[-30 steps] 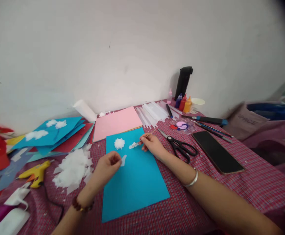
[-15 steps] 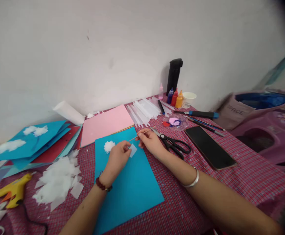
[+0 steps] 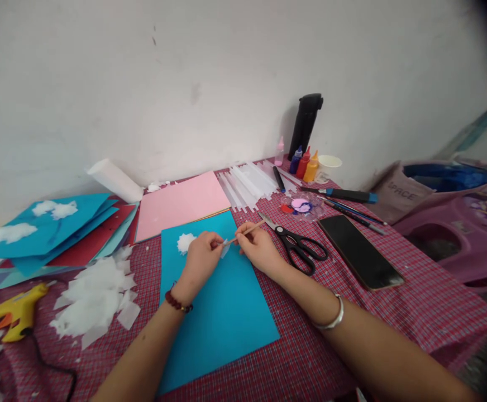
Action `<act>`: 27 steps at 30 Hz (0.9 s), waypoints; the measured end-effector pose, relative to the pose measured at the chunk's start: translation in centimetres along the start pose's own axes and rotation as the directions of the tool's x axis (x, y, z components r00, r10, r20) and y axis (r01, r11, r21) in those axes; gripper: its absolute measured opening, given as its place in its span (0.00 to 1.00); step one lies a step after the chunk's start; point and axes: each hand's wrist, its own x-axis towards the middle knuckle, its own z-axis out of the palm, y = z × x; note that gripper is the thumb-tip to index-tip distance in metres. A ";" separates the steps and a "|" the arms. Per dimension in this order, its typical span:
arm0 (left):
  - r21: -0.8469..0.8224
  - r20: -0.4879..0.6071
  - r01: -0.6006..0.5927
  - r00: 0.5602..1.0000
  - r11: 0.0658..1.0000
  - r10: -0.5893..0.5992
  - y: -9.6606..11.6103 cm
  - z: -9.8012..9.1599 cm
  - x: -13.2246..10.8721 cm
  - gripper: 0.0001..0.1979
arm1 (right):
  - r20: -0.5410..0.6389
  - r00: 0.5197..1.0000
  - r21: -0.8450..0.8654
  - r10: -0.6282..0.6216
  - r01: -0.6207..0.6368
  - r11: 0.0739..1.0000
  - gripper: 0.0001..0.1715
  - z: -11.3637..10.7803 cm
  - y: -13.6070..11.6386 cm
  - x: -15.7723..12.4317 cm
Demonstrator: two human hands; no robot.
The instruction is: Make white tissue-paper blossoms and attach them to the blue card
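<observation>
Over a blue sheet of card [image 3: 222,318] my two hands meet near its upper part. My right hand [image 3: 257,245] is closed round a thin wooden stick [image 3: 249,230], which slants down to the left. Between the fingertips of my left hand [image 3: 204,254] is a small white paper square [image 3: 225,249], pinched at the stick's lower end. A fluffy white paper tuft [image 3: 185,243] sits on the card just left of my left hand. Black-handled scissors [image 3: 296,240] lie partly open to the right of my right hand.
Left are a pile of white paper squares [image 3: 96,296], a yellow glue gun [image 3: 15,312] and blue cards with white tufts [image 3: 55,223]. Pink card [image 3: 180,206] and white strips [image 3: 247,184] lie behind. Rightward are a phone [image 3: 359,251], paint bottles [image 3: 304,164] and a cutter [image 3: 348,195].
My left hand has moved slightly right and up, towards the stick's tip. The white square, flat and spread before, is now bunched against the stick. The view has shifted slightly.
</observation>
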 end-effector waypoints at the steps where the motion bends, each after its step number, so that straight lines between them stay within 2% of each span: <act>1: -0.004 -0.024 -0.007 1.000 1.000 0.007 0.0 -0.3 0.1 0.06 | 0.000 1.000 -0.002 -0.001 0.001 1.000 0.04 0.0 0.0 0.0; 4: -0.043 -0.156 -0.008 0.988 0.999 0.001 -0.4 -1.3 0.5 0.11 | 0.007 1.000 0.014 0.014 -0.014 1.000 0.04 0.0 -0.1 -0.1; 6: -0.045 -0.195 0.016 0.981 0.999 -0.024 -0.7 -1.9 0.6 0.12 | 0.006 0.999 0.034 0.033 -0.033 0.999 0.04 0.0 -0.1 -0.1; 9: 0.062 -0.135 0.042 0.990 0.997 -0.033 -1.0 -2.2 0.2 0.14 | 0.006 0.998 0.083 0.067 -0.067 0.994 0.03 0.2 0.0 -0.1; 13: 0.304 -0.049 -0.059 0.996 0.951 0.078 -0.5 -1.9 -0.7 0.15 | 0.020 0.997 0.125 0.076 -0.078 0.989 0.03 0.3 -0.1 -0.1; 16: 0.431 0.016 -0.057 0.998 0.900 0.056 0.0 -1.8 -0.9 0.16 | 0.040 0.996 0.130 0.076 -0.080 0.988 0.04 0.3 -0.4 -0.1; 21: 0.417 0.055 0.015 0.998 0.909 -0.042 0.1 -2.3 -0.8 0.17 | 0.059 0.997 0.082 0.051 -0.056 0.995 0.05 0.4 -0.5 0.2; 27: 0.445 0.060 -0.002 0.998 0.896 -0.027 0.3 -2.3 -1.1 0.17 | 0.078 0.997 0.052 0.029 -0.033 0.998 0.06 0.7 -0.4 0.5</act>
